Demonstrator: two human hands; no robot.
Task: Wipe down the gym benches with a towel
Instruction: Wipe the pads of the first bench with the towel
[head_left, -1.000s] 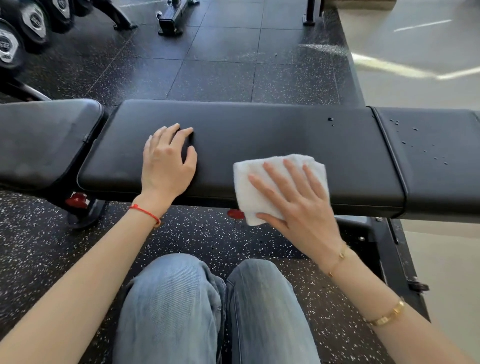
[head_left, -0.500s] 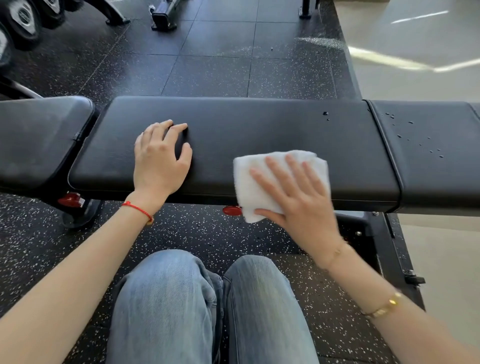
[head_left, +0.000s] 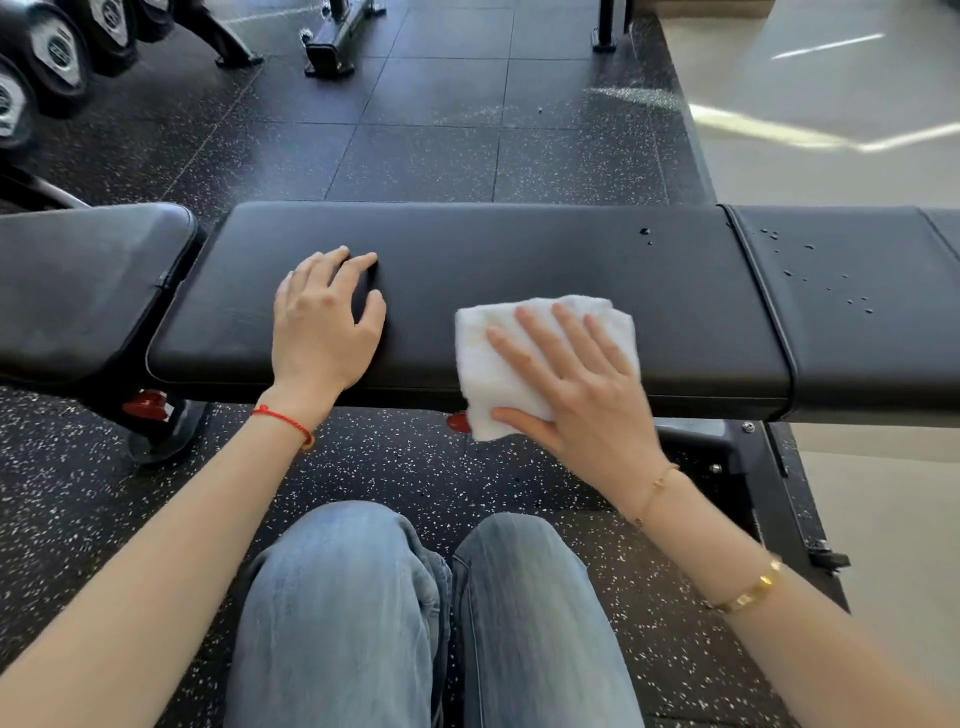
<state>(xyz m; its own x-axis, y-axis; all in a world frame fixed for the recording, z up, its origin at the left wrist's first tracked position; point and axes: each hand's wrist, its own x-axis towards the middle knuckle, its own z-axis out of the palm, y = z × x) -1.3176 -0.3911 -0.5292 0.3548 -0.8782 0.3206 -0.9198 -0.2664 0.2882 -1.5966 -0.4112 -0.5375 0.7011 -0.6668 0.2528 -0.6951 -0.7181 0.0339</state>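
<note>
A black padded gym bench (head_left: 519, 260) runs across the view in front of my knees. A folded white towel (head_left: 488, 353) lies on its middle pad, hanging a little over the near edge. My right hand (head_left: 576, 389) presses flat on the towel with fingers spread. To the left, my left hand (head_left: 322, 322) rests palm down on the bare pad, fingers straight. A few water drops (head_left: 645, 232) sit on the far right part of the middle pad, and several more on the adjoining right pad (head_left: 857, 291).
Another black pad (head_left: 78, 286) adjoins on the left. The bench's metal frame and foot (head_left: 800, 499) stand at the right near my arm. Dumbbells (head_left: 52, 57) sit on a rack at the top left. Speckled rubber floor lies beyond, with pale floor to the right.
My right hand and the towel stay at almost the same spot on the pad. The left hand has not moved on the bench. The view shifted slightly.
</note>
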